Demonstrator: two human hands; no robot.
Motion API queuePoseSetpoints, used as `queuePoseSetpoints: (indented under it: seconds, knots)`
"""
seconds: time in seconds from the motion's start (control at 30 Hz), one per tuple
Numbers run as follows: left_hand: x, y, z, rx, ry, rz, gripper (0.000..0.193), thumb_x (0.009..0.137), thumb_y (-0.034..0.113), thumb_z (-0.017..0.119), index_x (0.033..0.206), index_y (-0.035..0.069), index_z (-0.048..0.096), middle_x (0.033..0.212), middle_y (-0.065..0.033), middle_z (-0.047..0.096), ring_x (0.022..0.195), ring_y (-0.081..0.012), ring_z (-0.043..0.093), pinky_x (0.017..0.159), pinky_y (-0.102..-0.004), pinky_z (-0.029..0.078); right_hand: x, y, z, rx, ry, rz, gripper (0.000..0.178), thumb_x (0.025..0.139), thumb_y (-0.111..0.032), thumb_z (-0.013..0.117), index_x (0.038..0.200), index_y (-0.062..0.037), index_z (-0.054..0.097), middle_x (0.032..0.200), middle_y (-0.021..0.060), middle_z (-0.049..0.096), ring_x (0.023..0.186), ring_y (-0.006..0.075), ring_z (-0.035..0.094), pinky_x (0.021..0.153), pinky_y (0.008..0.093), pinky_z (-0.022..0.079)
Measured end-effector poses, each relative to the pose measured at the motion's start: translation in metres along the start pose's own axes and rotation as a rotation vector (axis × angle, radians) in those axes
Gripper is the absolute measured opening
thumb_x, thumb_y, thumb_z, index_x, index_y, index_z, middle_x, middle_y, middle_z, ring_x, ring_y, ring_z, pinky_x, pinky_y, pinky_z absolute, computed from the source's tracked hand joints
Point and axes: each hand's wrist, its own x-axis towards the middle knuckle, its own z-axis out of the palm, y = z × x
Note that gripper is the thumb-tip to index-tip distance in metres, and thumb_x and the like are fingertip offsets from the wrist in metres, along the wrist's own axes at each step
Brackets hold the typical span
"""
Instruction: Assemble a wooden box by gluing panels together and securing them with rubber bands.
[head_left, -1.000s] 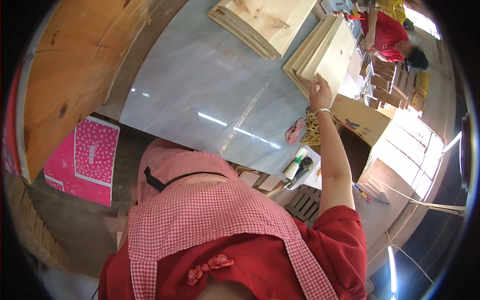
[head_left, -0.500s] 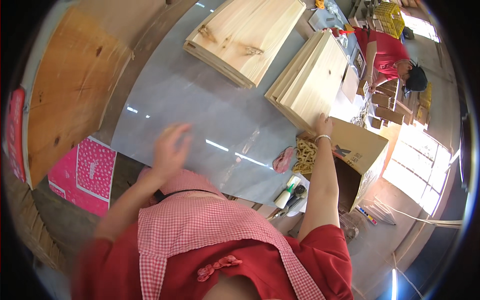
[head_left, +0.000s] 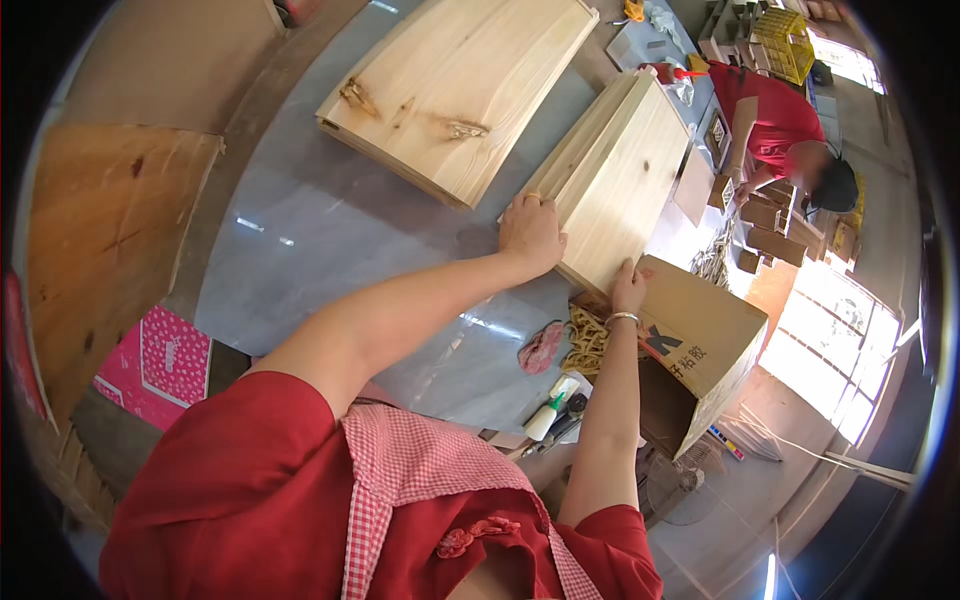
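Note:
A leaning stack of pale wooden boards lies on the grey tabletop, with a dark knot in its top face. My left hand grips the left side of this stack near its close end, fingers curled over the board edges. At the stack's near right corner, my right hand holds the edge, its fingers partly hidden. To the left lies another stack of boards, knotty on top, touched by neither hand.
An open cardboard box stands right of my right forearm. Beside it are tan bands, a pink cloth bundle and a glue bottle. A co-worker in red handles small wooden pieces at far right. A brown panel stands at left.
My left hand has swung from over the near left tabletop to the right stack and taken hold of its left side. My right hand stays at the near corner.

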Motion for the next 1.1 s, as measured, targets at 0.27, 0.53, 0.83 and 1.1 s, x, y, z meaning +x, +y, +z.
queuePoseSetpoints:
  seconds: [0.27, 0.53, 0.83, 1.1]
  knots:
    - [-0.012, 0.028, 0.012, -0.33, 0.016, -0.007, 0.043, 0.076, 0.014, 0.075, 0.109, -0.003, 0.052, 0.114, -0.0269, 0.056, 0.104, -0.0408, 0.057, 0.09, -0.0463, 0.048, 0.014, -0.016, -0.008, -0.095, 0.156, 0.16, 0.064, 0.099, -0.053, 0.048, 0.097, 0.0086, 0.067, 0.089, 0.016, 0.071, 0.083, 0.0247, 0.066, 0.077, 0.0387, 0.051]
    - [-0.023, 0.105, -0.017, -0.518, -0.094, 0.146, 0.05, 0.077, 0.009, 0.074, 0.113, -0.002, 0.041, 0.102, -0.0268, 0.059, 0.093, -0.0441, 0.062, 0.08, -0.0494, 0.051, -0.013, -0.015, -0.015, 0.217, 0.103, -0.156, 0.037, 0.092, -0.032, 0.064, 0.117, -0.0044, 0.063, 0.1, 0.0175, 0.07, 0.087, 0.0289, 0.067, 0.072, 0.0402, 0.053]
    - [-0.02, 0.093, -0.02, -0.519, -0.032, 0.146, 0.061, 0.074, 0.015, 0.077, 0.12, -0.004, 0.042, 0.106, -0.027, 0.061, 0.097, -0.0426, 0.064, 0.082, -0.0473, 0.054, -0.009, -0.014, -0.014, 0.116, -0.018, -0.127, 0.037, 0.101, -0.033, 0.051, 0.118, -0.0028, 0.064, 0.102, 0.0105, 0.068, 0.09, 0.021, 0.064, 0.078, 0.0365, 0.052]
    - [0.048, 0.047, -0.039, -0.65, -0.237, -0.039, 0.072, 0.069, 0.021, 0.082, 0.126, -0.009, 0.05, 0.113, -0.0227, 0.065, 0.098, -0.0312, 0.066, 0.084, -0.0376, 0.054, -0.028, -0.054, -0.035, 0.592, 0.185, 0.259, 0.052, 0.105, -0.038, 0.036, 0.108, 0.0046, 0.066, 0.092, 0.0133, 0.07, 0.083, 0.02, 0.065, 0.075, 0.0347, 0.052]
